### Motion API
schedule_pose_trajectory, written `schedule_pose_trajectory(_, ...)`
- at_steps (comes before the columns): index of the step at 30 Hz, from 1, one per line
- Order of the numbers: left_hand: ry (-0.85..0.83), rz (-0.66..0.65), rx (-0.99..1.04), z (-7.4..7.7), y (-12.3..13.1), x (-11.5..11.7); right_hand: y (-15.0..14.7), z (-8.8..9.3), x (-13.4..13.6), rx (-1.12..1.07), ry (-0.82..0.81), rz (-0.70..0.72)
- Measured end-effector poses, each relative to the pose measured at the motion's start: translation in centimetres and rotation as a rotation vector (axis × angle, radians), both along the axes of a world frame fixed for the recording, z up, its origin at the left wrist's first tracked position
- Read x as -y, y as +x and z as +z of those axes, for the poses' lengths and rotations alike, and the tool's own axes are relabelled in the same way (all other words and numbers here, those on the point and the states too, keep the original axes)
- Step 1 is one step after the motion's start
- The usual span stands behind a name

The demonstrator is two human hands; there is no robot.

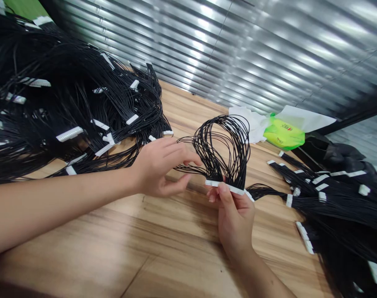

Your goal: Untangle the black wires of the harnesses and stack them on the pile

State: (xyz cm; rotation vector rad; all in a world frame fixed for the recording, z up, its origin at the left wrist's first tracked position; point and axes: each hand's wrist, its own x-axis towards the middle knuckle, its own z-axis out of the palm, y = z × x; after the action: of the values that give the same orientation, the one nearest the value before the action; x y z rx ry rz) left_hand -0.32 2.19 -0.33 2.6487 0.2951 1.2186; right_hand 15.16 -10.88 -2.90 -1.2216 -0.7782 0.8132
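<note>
The left forearm (67,209) leads to the left hand (159,169), half-open; wire contact unclear. Rightward, the right hand (236,219) pinches 1 white multi-pin connector (225,186) beneath looped black wires (243,165), long axis crosswise, right end lower.

One head-worn camera looks forward and down from close above the light-brown wood-grain tabletop (163,240), its view tilted so the far edge slopes down rightward beneath silver slatted blinds (188,41); the bare left hand (159,167) and right hand (236,213) are near.
</note>
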Motion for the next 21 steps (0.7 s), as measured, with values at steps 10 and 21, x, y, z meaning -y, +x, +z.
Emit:
schedule_pose_trajectory(10,0.11,0.123,-0.082,-0.09,0.01,-0.28,-0.1,0.25,0.0,0.054,-0.001,-0.042)
schedule_pose_trajectory(21,0.035,0.072,-0.02,-0.09,-0.02,-0.22,-0.05,0.31,0.02,0.022,0.015,-0.044)
